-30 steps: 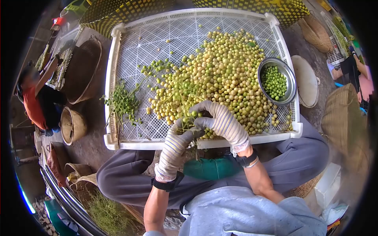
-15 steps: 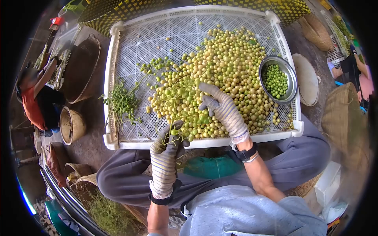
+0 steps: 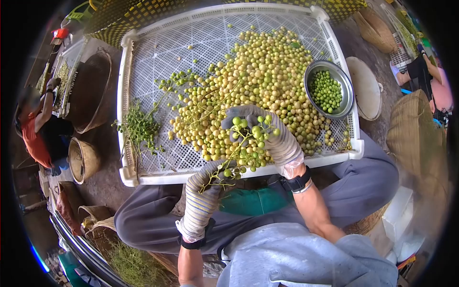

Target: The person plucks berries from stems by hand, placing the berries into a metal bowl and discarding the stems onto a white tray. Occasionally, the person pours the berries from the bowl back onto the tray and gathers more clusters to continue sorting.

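My left hand [image 3: 203, 191], in a striped knit glove with grey fingers, pinches the thin stems of a sprig of green berries [image 3: 256, 138] over the near rim of a white plastic mesh tray [image 3: 143, 71]. The sprig slants up to the right, in front of my right hand [image 3: 275, 138], gloved alike. Its fingers curl round the berries, partly hidden by them. Under and beyond my hands lies a wide heap of loose yellow-green berries [image 3: 267, 71]. At the tray's right side, a steel bowl [image 3: 350, 98] tilts, holding small, darker green berries [image 3: 326, 91].
Leafy green stems [image 3: 141, 126] lie on the tray's left edge. Baskets stand on both sides, including a round woven one [image 3: 82, 160] at left and a tall one [image 3: 406, 138] at right. A person in orange [image 3: 36, 138] works at far left; another person in pink [image 3: 441, 91] is at far right.
My left hand has moved slightly right with the sprig. My right hand has come down from over the heap to the sprig, its fingers now curled round it. The view has shifted slightly.
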The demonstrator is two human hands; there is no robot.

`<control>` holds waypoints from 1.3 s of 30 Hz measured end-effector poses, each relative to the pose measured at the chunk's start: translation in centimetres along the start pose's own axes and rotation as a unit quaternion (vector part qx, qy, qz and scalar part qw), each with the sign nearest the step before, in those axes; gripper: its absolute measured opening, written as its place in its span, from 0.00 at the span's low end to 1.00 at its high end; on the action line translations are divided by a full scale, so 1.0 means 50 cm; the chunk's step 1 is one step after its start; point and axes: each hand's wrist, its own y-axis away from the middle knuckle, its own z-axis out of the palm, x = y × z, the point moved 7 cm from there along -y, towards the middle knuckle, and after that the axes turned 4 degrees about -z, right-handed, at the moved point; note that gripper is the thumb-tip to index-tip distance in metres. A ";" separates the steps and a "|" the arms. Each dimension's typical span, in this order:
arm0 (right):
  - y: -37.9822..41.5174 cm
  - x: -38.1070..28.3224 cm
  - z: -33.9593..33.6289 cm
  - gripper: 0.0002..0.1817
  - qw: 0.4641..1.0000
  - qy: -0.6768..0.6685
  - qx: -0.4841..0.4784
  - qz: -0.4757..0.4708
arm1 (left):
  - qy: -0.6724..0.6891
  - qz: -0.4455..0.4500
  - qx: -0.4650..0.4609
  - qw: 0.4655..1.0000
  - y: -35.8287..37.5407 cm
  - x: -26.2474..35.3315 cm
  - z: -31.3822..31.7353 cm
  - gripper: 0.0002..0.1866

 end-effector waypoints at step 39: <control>0.028 -0.019 -0.083 0.13 0.972 0.183 0.151 0.011 | -0.553 0.289 0.377 0.684 -0.077 0.162 -0.419 0.26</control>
